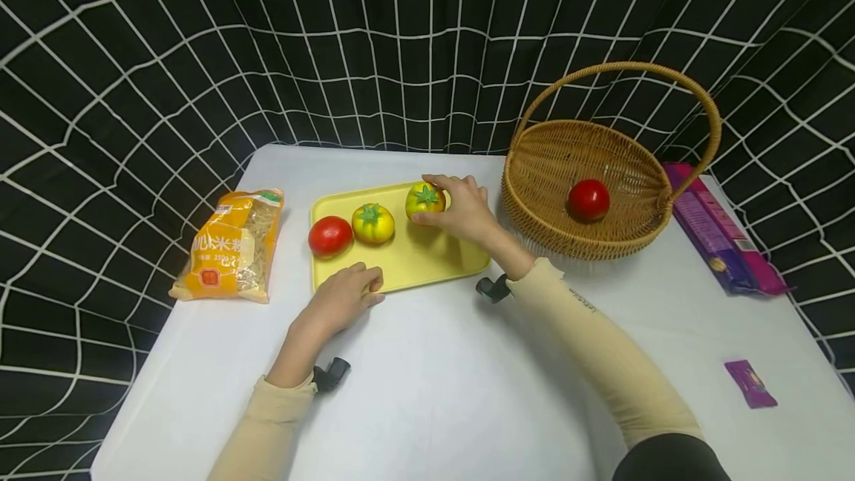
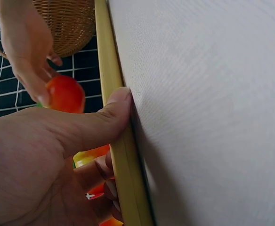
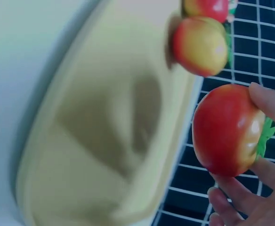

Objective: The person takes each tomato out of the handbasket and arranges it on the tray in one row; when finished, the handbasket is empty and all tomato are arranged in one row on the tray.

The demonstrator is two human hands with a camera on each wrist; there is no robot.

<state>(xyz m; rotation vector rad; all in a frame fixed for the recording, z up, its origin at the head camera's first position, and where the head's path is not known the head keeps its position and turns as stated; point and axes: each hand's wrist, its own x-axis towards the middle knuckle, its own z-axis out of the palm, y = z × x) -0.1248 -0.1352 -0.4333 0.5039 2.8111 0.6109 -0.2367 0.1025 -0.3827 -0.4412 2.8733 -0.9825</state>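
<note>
My right hand (image 1: 464, 210) pinches a tomato (image 1: 424, 201) between thumb and fingers above the yellow tray (image 1: 434, 262). Its top is yellow with a green leafy cap; in the right wrist view the tomato (image 3: 227, 132) shows a red underside, clear of the tray. At the tray's near edge is my left hand (image 1: 344, 295). The left wrist view shows its thumb along the outside of the tray rim (image 2: 111, 70), with the fingers on the inner side. A second yellow-topped tomato (image 1: 372, 227) and a red tomato (image 1: 330, 237) sit in the tray's left half.
A wicker basket (image 1: 544, 177) with a tall handle stands at right, with a red round fruit (image 1: 588, 200) inside. Behind it lies a purple-pink packet (image 1: 721, 236); a small purple wrapper (image 1: 751, 384) is nearer. An orange food bag (image 1: 230, 247) lies left of the tray.
</note>
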